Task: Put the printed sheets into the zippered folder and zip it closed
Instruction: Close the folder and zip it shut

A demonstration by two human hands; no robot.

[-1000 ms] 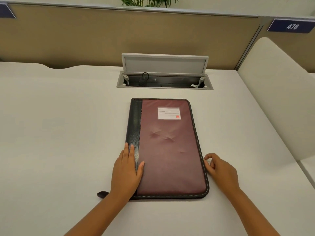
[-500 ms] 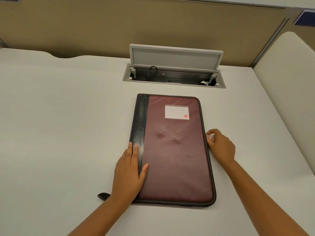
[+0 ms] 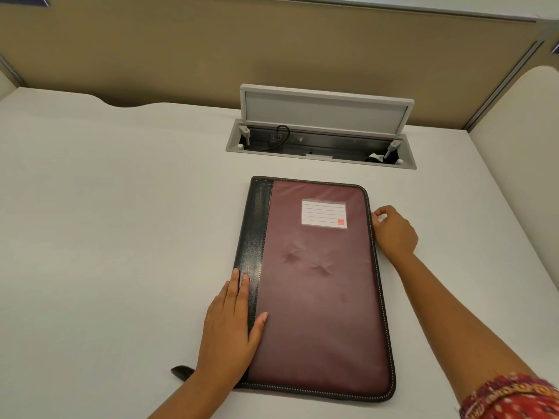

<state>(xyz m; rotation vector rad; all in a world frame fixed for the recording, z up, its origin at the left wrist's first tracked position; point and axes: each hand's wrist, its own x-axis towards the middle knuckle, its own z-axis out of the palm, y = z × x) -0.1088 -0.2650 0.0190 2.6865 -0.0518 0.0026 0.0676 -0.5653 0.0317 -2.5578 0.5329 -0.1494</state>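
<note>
A maroon zippered folder (image 3: 317, 282) with a black spine strip and a white label (image 3: 323, 213) lies closed and flat on the white desk (image 3: 106, 237). My left hand (image 3: 230, 331) rests flat on its lower left part, fingers along the black strip, holding nothing. My right hand (image 3: 393, 231) is at the folder's right edge near the top corner, thumb and fingers pinched together at the zipper track; the zipper pull itself is hidden by the fingers. No loose printed sheets are in view.
A black strap end (image 3: 181, 371) sticks out left of the folder's bottom corner. Behind the folder, a grey cable box (image 3: 320, 152) is sunk in the desk with its lid (image 3: 325, 111) raised. A tan partition (image 3: 272, 49) closes the back, and a cream side panel (image 3: 520, 176) the right.
My right hand has slid up the folder's right edge from near the bottom corner to near the top corner, fingers pinched. The left hand has stayed flat on the folder.
</note>
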